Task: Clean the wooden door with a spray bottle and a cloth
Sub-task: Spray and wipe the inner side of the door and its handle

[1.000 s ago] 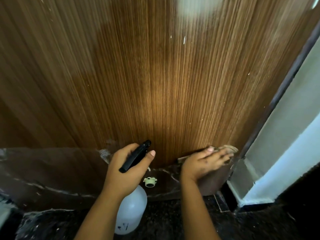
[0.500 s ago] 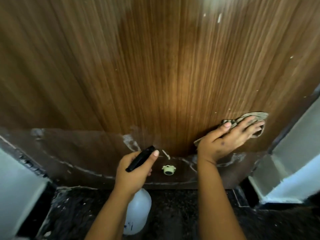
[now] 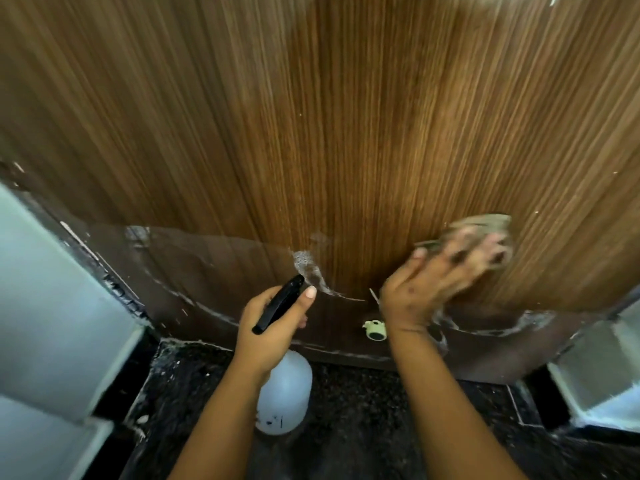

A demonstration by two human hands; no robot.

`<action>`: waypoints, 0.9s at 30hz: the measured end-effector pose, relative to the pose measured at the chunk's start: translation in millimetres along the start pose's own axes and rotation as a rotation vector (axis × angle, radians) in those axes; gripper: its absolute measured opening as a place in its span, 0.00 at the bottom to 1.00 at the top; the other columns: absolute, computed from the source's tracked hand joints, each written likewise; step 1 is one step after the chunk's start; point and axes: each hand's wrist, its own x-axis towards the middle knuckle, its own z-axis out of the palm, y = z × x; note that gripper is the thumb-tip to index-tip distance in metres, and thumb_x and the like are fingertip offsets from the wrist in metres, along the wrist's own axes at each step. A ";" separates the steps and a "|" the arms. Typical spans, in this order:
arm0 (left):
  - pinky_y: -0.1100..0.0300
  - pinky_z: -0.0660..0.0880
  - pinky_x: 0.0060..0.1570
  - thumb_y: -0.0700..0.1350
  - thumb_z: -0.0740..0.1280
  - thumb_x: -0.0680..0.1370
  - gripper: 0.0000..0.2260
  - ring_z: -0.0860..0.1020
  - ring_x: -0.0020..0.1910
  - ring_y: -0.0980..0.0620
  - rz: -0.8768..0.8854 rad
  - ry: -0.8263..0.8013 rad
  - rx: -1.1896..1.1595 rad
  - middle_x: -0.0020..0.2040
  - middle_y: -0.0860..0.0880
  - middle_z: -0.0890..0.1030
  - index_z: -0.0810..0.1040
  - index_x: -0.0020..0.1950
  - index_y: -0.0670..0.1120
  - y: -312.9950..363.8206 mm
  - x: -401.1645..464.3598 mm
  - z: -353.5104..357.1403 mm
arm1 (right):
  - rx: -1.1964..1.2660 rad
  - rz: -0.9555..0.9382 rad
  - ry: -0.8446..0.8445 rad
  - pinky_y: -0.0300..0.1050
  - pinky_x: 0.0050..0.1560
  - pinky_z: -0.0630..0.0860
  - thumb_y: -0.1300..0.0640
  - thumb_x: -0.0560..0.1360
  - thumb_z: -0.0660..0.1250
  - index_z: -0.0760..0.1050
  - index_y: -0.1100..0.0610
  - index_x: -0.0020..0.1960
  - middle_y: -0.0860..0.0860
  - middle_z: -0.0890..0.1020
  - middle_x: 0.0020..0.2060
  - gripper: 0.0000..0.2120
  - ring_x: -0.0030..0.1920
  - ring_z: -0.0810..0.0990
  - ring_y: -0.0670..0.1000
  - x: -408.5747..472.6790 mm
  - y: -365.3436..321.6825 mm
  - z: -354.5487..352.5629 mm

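Small dark marks low on the translucent white plastic spray bottle (image 3: 285, 396), too small and smeared to read; no other label or brand legible anywhere. Bottle hanging upright below the left hand (image 3: 273, 332), black trigger head (image 3: 278, 304) poking up between thumb and curled fingers, nozzle aimed at the brown wood-grain door (image 3: 311, 116). Left hand clamped round the bottle's neck. Right hand (image 3: 436, 282) blurred with motion, fingers spread flat and pressing a crumpled grey-beige cloth (image 3: 485, 226) against the lower right part of the door. Hands apart, left lower and nearer the middle, right higher and nearer the door's right edge. Below the wood grain, a dark glossy brown bottom panel (image 3: 194, 282) streaked with whitish smears and a foamy patch just above the trigger head. Small pale green round door stopper (image 3: 374, 330) sitting low on that panel, between the two wrists. Speckled black stone floor (image 3: 363, 410) underneath, pale grey-green wall (image 3: 52, 289) at left.

Against half a second ago: cloth and right hand shifted up the door, farther above the bottom panel and now smeared by movement. Left hand and bottle in much the same place and grip. More of the left wall in view.
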 end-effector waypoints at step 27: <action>0.50 0.82 0.47 0.54 0.76 0.74 0.04 0.84 0.38 0.53 0.001 0.056 0.062 0.38 0.49 0.85 0.85 0.44 0.56 -7.8 2.3 -81.4 | -0.213 -1.785 -0.722 0.55 0.71 0.65 0.53 0.76 0.69 0.75 0.56 0.68 0.54 0.75 0.68 0.22 0.69 0.73 0.55 -58.1 -58.6 26.8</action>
